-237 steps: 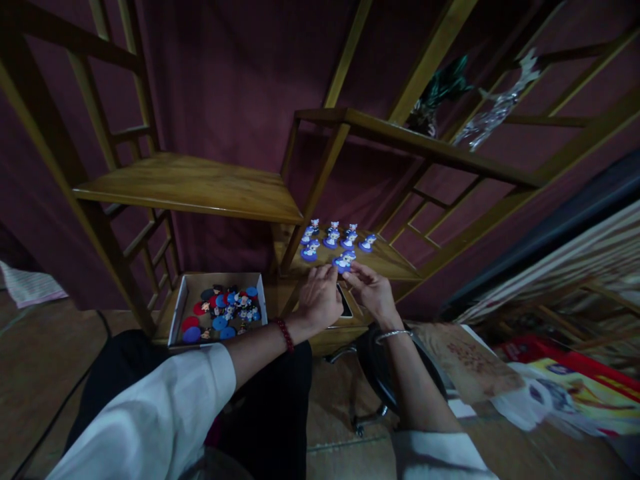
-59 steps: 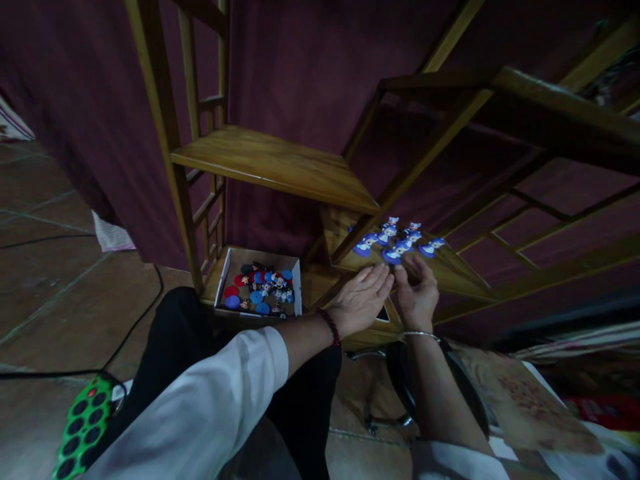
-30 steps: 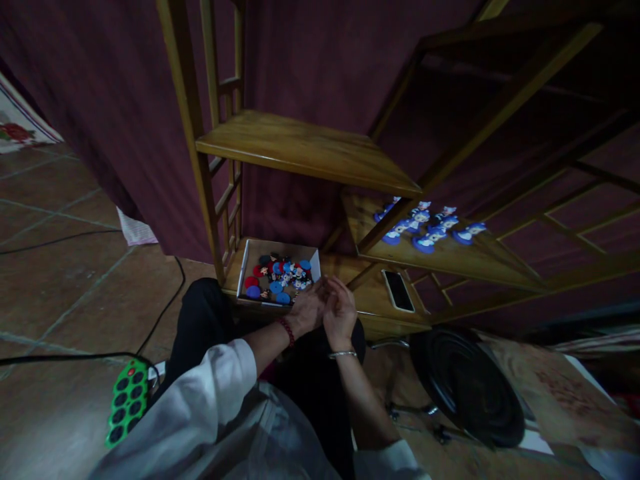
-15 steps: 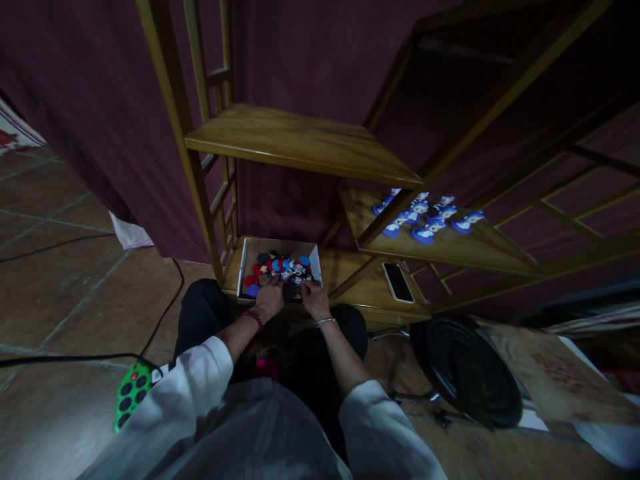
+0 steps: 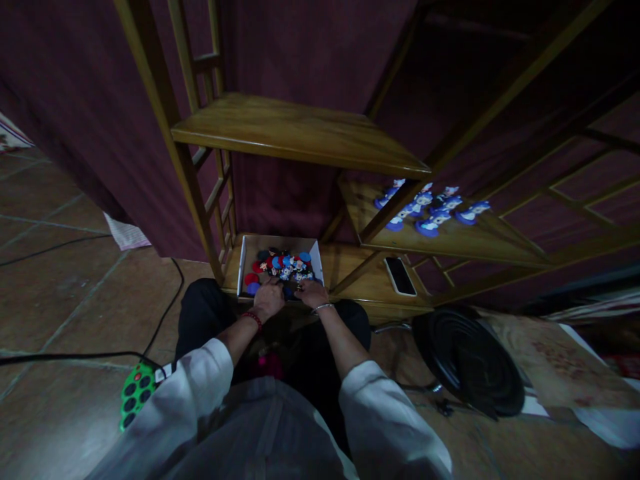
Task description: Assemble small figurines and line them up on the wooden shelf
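A shallow cardboard box on the lowest wooden shelf holds several small figures on red, blue and black round bases. My left hand and my right hand both rest at the box's near edge, fingers down among the pieces. Whether either hand grips a piece is too dark to tell. Several blue-based figures stand in rows on the middle shelf to the right.
A dark phone lies on the bottom shelf right of the box. A black round stool stands at the right. A green remote and a cable lie on the tiled floor at left. An upper shelf overhangs the box.
My hands left the blue figures on the middle shelf, came together, then dropped into the box. My view turned left and down.
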### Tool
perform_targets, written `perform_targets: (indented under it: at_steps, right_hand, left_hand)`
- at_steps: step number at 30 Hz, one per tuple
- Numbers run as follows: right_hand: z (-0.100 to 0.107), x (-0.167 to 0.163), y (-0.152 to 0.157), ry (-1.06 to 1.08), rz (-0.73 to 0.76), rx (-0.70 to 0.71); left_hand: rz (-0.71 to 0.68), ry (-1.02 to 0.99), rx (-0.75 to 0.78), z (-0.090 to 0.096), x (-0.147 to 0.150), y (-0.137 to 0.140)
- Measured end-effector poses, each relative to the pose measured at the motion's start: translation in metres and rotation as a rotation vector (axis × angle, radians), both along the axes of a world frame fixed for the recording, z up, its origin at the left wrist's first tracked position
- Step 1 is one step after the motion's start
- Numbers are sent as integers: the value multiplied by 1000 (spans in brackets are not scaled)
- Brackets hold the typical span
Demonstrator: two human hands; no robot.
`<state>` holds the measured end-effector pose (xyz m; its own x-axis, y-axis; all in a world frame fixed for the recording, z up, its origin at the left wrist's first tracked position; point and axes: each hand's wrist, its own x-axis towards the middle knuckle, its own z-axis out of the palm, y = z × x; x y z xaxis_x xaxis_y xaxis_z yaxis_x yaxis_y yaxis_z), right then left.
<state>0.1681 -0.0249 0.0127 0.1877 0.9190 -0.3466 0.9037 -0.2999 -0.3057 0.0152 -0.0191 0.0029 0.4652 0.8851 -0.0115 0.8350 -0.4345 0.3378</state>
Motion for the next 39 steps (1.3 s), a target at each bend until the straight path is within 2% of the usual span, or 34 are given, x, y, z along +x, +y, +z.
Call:
perform_targets:
  at_steps: [7,14,19,33,39]
  right_hand:
    - [-10,1,2,174,-16,67]
    - [-12,6,0,257,-22,124]
    - [-13,6,-2,275,-8,180]
    - [-21,5,-3,305,-16,210]
    - [-17,1,-7,270,-23,222]
  left_hand:
    - [6,-2,-22,-1,1,1]
    - [7,-20,0,-3,1,1]
    - [14,-23,-18,-3,1,1]
    - [26,-43,-23,-4,0,2]
    - [19,-33,-16,-4,0,1]
